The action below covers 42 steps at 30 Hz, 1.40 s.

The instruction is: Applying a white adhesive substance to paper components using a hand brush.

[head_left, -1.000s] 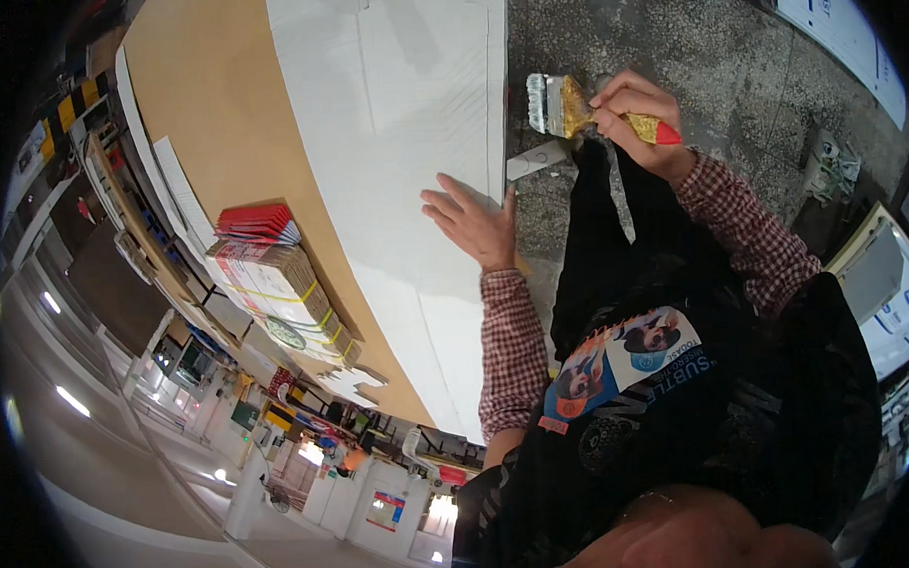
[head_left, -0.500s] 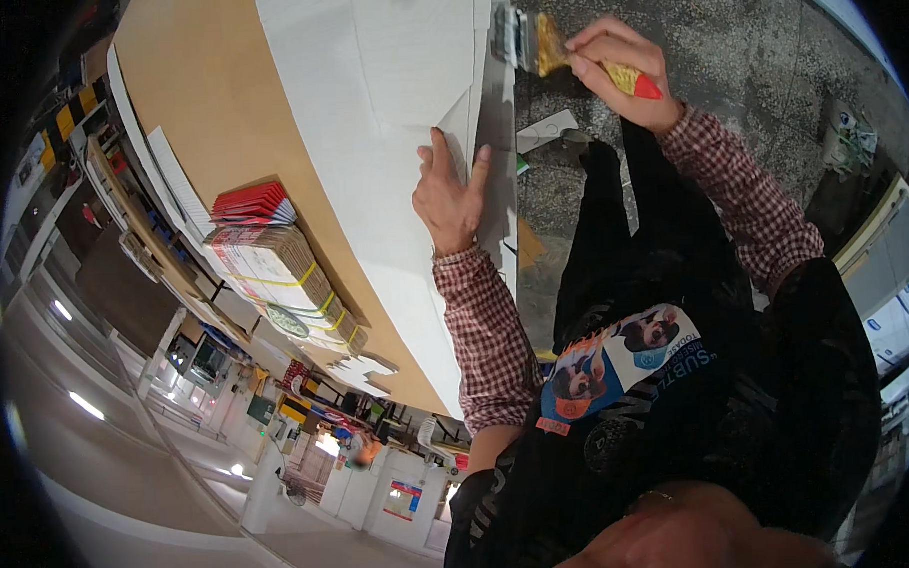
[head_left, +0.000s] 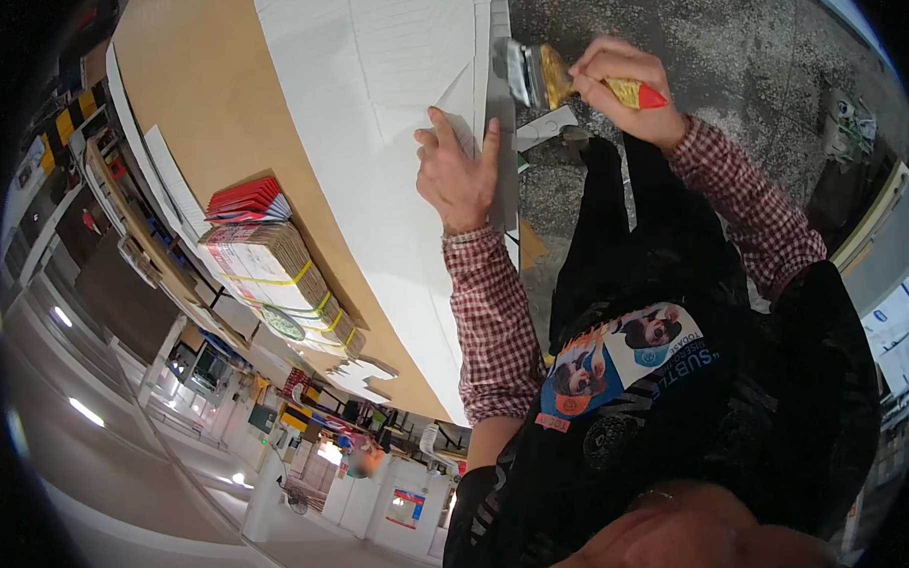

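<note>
My right hand [head_left: 633, 92] is wrapped round the handle of a wide flat paintbrush [head_left: 551, 77] with a yellow, red-tipped handle. Its bristles point left, at the table's right edge by the border of the paper. Large white paper sheets [head_left: 368, 97] lie overlapped along this side of the table, with a slanting fold or corner near my fingers. On them rests my left hand [head_left: 459, 179], fingers apart, the index fingertip touching the paper just below that slanted part. Nothing shows in the left hand.
A brown board [head_left: 202, 82] lies left of the paper. On it stands a banded stack of folded cartons [head_left: 274, 280], with red-and-white packets [head_left: 246, 199] beside it. A white strip [head_left: 546, 128] lies on the speckled floor [head_left: 706, 35], and a crumpled bag [head_left: 850, 130] is at far right.
The brush in my right hand has moved a little nearer to me along the table edge. My left hand has shifted slightly right, still on the paper.
</note>
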Tool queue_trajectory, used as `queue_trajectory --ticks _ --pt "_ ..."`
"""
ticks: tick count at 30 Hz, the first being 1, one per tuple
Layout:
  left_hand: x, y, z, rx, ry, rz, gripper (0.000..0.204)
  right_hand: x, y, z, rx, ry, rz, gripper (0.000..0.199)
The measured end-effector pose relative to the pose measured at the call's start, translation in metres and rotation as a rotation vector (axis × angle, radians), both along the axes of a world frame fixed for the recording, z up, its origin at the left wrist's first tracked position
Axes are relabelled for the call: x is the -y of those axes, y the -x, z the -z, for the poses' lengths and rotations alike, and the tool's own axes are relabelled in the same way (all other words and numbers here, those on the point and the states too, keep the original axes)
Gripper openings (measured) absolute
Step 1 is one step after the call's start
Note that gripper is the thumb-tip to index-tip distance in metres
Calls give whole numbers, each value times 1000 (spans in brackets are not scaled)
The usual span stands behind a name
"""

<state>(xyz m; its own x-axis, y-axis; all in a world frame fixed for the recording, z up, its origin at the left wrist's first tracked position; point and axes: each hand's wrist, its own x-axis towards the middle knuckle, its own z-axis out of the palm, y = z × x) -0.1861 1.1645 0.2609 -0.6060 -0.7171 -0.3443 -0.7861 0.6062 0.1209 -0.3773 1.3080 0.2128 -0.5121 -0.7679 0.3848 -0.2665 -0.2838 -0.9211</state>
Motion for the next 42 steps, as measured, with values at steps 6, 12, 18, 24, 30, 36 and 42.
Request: queue_trajectory --ticks 6,12,18,24,30,36,42 --pt "-44 -8 44 -79 334 -107 102 -27 0 -17 77 -132 81 9" --pt "-57 -59 36 36 196 -81 105 -36 -7 -10 33 -109 78 10" --pt "-20 -68 -3 -59 -68 -15 79 -16 -13 -8 -3 -56 155 9" --pt "-7 -68 -11 -138 -183 36 69 0 -13 -6 -93 -55 155 9" --pt "-7 -66 -14 -135 -164 35 69 -15 -31 -5 -46 -12 64 11" --pt "-15 -59 -15 -60 -142 11 71 -5 -28 -10 -104 -79 147 9" --pt "-25 -61 -2 -20 -1 52 82 -31 -59 -14 102 -64 27 9"
